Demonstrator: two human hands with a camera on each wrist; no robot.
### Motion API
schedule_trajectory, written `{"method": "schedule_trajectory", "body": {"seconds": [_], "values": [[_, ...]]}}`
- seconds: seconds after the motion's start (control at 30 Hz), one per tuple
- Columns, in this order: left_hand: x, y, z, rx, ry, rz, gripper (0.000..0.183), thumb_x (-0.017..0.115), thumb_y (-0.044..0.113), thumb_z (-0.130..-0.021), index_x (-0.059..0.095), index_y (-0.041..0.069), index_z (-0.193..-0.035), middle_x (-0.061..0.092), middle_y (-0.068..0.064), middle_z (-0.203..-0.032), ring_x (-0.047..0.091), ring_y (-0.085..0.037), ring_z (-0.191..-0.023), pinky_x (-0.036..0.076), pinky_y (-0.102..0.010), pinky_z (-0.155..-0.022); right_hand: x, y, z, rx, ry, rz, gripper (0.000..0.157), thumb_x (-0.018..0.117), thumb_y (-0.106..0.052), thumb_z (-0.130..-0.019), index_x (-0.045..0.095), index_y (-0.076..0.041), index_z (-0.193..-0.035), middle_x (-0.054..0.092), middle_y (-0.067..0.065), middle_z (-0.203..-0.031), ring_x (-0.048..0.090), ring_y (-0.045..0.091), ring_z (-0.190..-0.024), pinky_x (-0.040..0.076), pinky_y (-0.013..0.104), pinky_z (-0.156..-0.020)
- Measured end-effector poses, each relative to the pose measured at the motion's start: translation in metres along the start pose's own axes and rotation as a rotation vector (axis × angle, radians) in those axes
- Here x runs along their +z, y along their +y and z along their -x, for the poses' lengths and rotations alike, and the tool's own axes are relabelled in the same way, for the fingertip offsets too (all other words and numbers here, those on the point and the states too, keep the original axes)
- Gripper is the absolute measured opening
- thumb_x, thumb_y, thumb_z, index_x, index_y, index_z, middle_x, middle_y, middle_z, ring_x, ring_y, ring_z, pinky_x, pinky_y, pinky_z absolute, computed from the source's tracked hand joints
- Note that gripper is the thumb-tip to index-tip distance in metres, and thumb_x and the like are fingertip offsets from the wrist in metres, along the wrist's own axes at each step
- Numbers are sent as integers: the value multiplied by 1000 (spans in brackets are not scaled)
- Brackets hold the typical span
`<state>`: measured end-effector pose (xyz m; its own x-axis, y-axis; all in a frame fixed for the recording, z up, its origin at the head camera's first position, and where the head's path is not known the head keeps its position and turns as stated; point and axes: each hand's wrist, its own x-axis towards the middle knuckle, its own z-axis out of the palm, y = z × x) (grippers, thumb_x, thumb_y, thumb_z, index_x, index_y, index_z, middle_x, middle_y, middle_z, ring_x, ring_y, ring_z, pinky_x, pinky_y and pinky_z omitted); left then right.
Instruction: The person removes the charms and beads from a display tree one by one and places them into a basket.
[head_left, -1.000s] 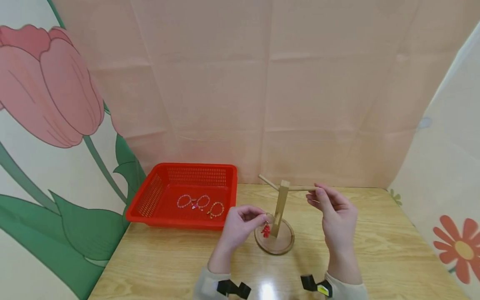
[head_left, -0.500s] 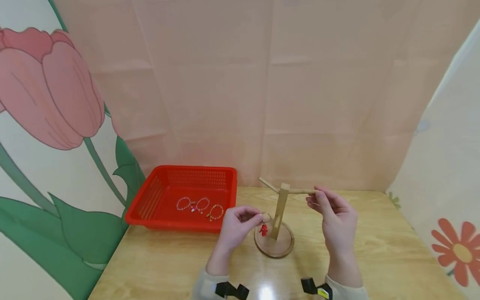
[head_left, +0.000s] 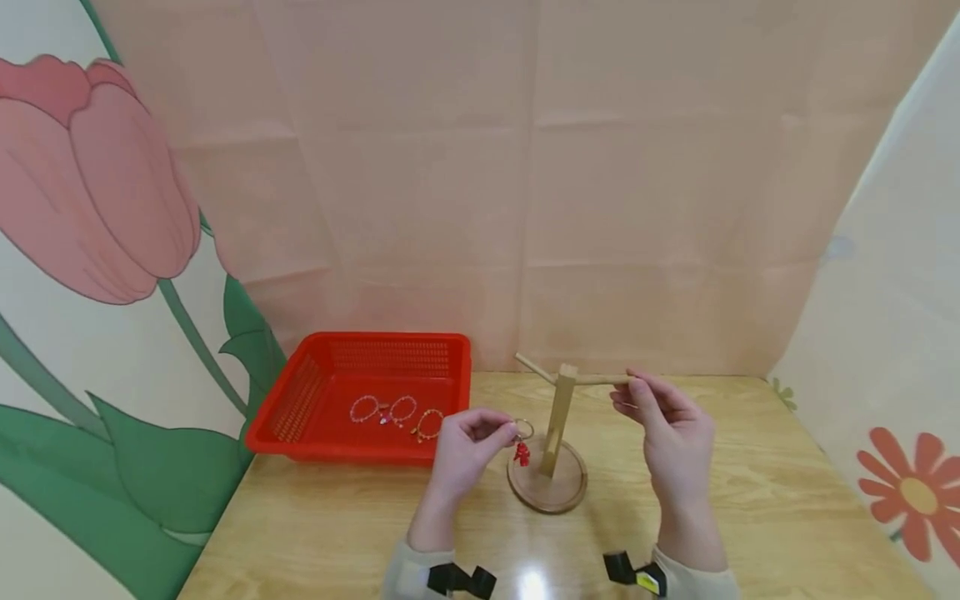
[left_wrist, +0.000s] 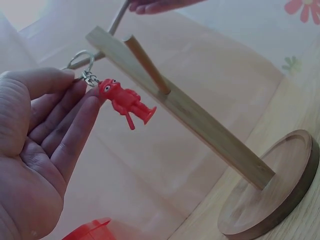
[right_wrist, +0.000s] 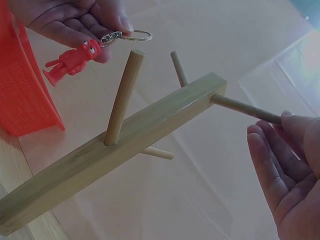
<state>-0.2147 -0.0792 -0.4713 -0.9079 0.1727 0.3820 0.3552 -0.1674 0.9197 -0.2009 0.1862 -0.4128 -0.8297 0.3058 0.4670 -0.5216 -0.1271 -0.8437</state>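
Observation:
Between thumb and fingers, my left hand point(head_left: 467, 450) pinches a keychain point(left_wrist: 125, 100) by its metal ring point(right_wrist: 137, 35). A red figure with white eyes dangles from the ring on a short chain. Right beside it rises a wooden peg stand point(head_left: 559, 421) with a square post and a round base point(left_wrist: 295, 160). In the right wrist view the ring is close above the tip of a front peg point(right_wrist: 125, 95). My right hand point(head_left: 675, 442) pinches the end of the upper right peg point(right_wrist: 245, 108) between thumb and fingers.
A red plastic basket point(head_left: 360, 455) sits left of the stand, holding several beaded bracelets point(head_left: 402, 408) with charms. Behind the wooden table point(head_left: 757, 483) hangs a pinkish cloth backdrop point(head_left: 420, 167). Printed flower panels border both sides.
My left hand has drifted slightly left with the keychain, so the ring now shows apart from the post. My right hand keeps its hold on the peg.

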Motion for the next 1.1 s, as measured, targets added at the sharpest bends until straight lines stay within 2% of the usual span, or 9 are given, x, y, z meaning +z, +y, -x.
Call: {"method": "schedule_trajectory", "body": {"seconds": [0.5, 0.7, 0.93, 1.1], "values": [[0, 7, 3, 21, 23, -9, 10, 79, 7, -98, 79, -2, -101, 80, -16, -96, 76, -18, -83, 65, -34, -80, 0, -1, 0, 14, -5, -7, 25, 68, -1, -103, 70, 18, -120, 80, 9, -96, 79, 17, -84, 63, 32, -80], [-1, 10, 5, -3, 28, -8, 10, 79, 9, -98, 79, 0, -103, 80, -13, -97, 76, -20, -84, 65, -35, -82, 1, -1, 2, 19, -2, 2, 25, 68, -2, -104, 71, 17, -120, 80, 11, -96, 79, 18, -83, 64, 32, -79], [-2, 10, 3, 35, 31, -20, 9, 79, 6, -98, 79, -2, -102, 80, -15, -96, 76, -19, -82, 64, -33, -79, 3, -1, 3, 31, 27, 14, 26, 69, -3, -104, 71, 16, -120, 80, 12, -97, 79, 19, -83, 64, 32, -79], [-4, 12, 1, 21, 47, -13, 11, 79, 7, -98, 79, -3, -103, 80, -15, -96, 76, -20, -83, 65, -35, -81, 4, -3, 2, 26, 32, 4, 26, 69, -3, -104, 71, 17, -120, 80, 12, -96, 79, 19, -83, 64, 32, -78]]}}
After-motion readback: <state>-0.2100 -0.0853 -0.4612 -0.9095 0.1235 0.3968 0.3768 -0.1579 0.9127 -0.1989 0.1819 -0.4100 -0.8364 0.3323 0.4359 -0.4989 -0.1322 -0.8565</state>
